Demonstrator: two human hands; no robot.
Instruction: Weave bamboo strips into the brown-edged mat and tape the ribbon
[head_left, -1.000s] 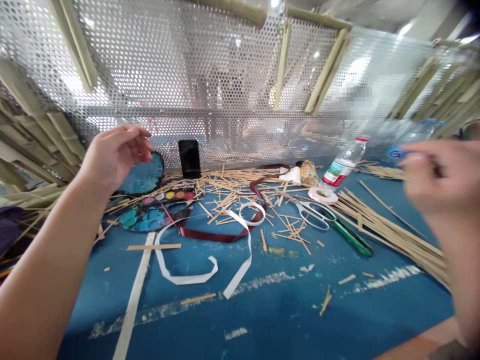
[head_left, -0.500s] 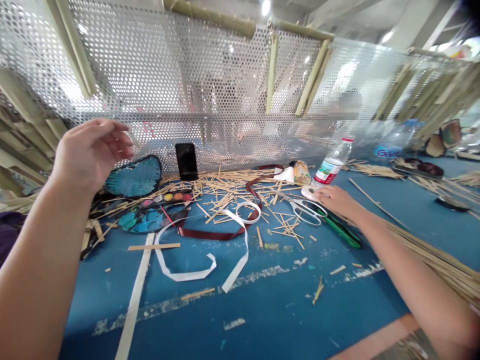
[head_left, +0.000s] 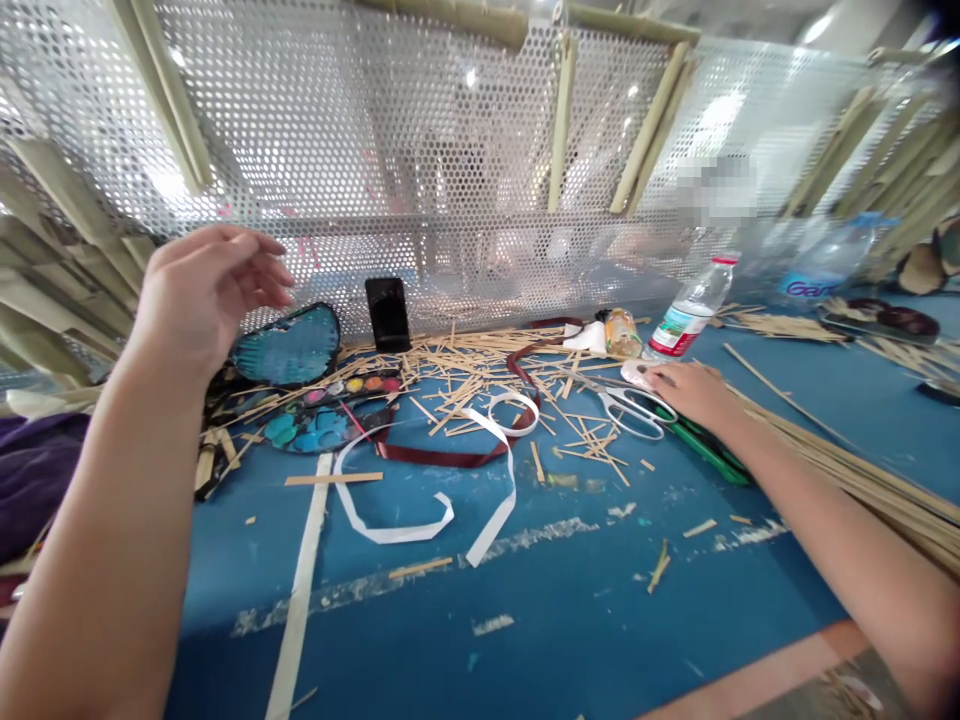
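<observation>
Raised at the left, my left hand [head_left: 206, 290] has loosely bent fingers with nothing visible in them. Below and beside it lies a blue-painted tray with a dark rim [head_left: 289, 345], near a paint palette [head_left: 311, 428]. My right hand [head_left: 694, 392] rests low over the table, its fingers on a small whitish rounded object [head_left: 636, 374] whose kind I cannot make out. White-handled scissors [head_left: 637, 412] lie just left of that hand. A green-handled tool [head_left: 709, 448] is partly under its wrist. White ribbon [head_left: 397, 535] and dark red ribbon [head_left: 442, 456] curl across the middle.
Thin bamboo strips [head_left: 465, 365] are scattered along the back. A black phone [head_left: 388, 315] leans against the perforated metal screen [head_left: 315, 130]. A red-capped bottle [head_left: 690, 310] and a small jar [head_left: 621, 333] stand behind my right hand. Long strips [head_left: 862, 470] lie at the right.
The view has shifted, so the table's things appear further right and slightly higher. My left hand stays raised, and my right hand stays at the whitish object.
</observation>
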